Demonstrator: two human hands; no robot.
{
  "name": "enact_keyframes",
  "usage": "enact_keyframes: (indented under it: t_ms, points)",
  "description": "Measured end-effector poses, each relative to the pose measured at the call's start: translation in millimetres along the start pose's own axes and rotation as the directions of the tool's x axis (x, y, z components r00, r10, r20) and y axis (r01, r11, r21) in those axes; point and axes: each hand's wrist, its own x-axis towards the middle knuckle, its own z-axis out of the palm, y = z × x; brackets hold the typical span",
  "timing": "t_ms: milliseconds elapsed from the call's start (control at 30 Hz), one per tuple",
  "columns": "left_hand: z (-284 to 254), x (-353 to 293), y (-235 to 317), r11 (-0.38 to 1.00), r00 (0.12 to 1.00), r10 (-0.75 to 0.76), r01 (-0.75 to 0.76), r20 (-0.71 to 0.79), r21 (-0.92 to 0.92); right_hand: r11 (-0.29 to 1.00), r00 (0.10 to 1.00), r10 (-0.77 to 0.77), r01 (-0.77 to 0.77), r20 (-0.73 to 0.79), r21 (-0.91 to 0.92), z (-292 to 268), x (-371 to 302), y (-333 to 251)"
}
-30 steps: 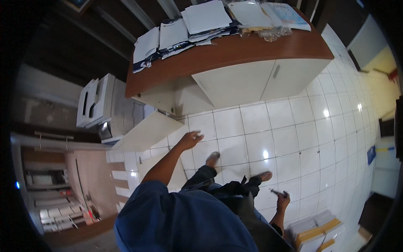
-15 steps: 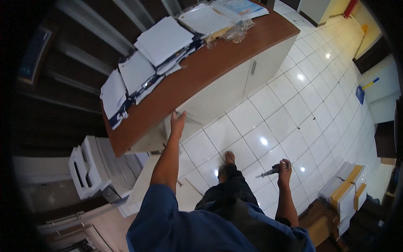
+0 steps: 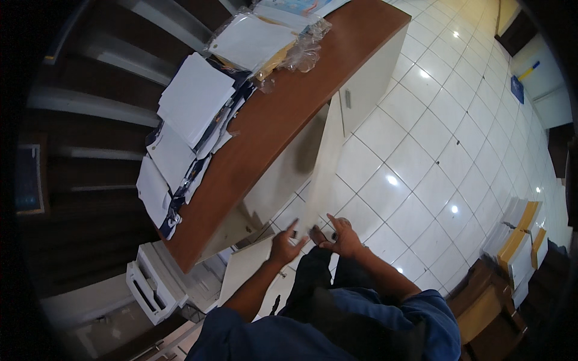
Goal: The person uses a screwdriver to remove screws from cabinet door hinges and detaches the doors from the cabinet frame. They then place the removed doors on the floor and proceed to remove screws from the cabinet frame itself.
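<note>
A white cabinet door [image 3: 327,156] stands swung out from under the brown countertop [image 3: 271,135]. Its near end comes between my two hands. On the left of that end is my left hand [image 3: 287,245], thumb and fingers apart, nothing seen in it. My right hand [image 3: 345,238] is to the right, fingers spread around air beside the door end; contact with the door cannot be made out. A second pale door [image 3: 248,265] hangs open below my left forearm. A small dark object [image 3: 275,304] shows beside that forearm, too unclear to name.
Paper stacks [image 3: 195,99] and plastic-wrapped sheets [image 3: 256,42] lie along the countertop. A white printer-like machine [image 3: 153,283] stands at the left. Boxes and paper bundles [image 3: 512,249] are piled at the right. A blue dustpan [image 3: 517,89] leans far right on the tiled floor [image 3: 415,156].
The cabinet door has swung outward. My left hand has left the counter front and come down; my right hand has moved in toward it, and the thin metal tool it held no longer shows there.
</note>
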Motion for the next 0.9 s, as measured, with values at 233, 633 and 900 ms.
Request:
enact_keyframes:
  t_ms: [233, 633, 900]
  points:
    - [43.6, 23.3, 49.5, 0.957, 0.874, 0.281, -0.221, 0.397, -0.191, 0.921, 0.928, 0.25, -0.14, -0.277, 0.363, 17.4, -25.5, 25.6]
    - [-21.7, 133.1, -94.2, 0.379, 0.993, 0.007, -0.111, -0.117, -0.919, 0.784, 0.267, 0.62, -0.203, -0.737, 0.586, -11.7, -68.1, 114.6]
    - [-7.3, 178.1, -140.9, -0.191, 0.773, -0.029, -0.627, -0.634, -0.756, 0.837, -0.064, 0.518, -0.17, -0.853, 0.52, -50.6, -49.4, 157.1]
